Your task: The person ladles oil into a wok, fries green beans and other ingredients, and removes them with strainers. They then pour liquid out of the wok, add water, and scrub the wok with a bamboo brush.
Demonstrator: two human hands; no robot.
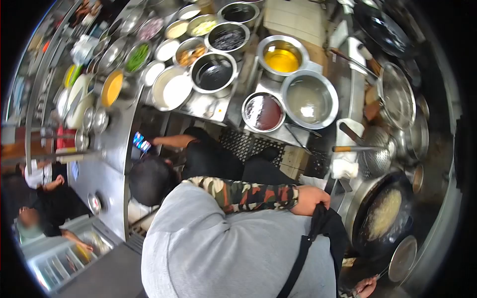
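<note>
Our left hand (310,199) clutches black cloth (325,218); our right (366,287) seems to grip a strainer (403,259). Food (385,214) lies in the near-right wok (406,211); doneness we cannot tell.

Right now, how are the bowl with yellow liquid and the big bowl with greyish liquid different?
The yellow-liquid bowl holds bright, golden liquid; the greyish-liquid bowl holds dull, pale liquid. The yellow-liquid bowl looks smaller; the greyish-liquid bowl looks wider. Both are round, shiny and metal.

One food-filled wok (365,236), one phone (141,142), one red-liquid pot (263,112)
</note>
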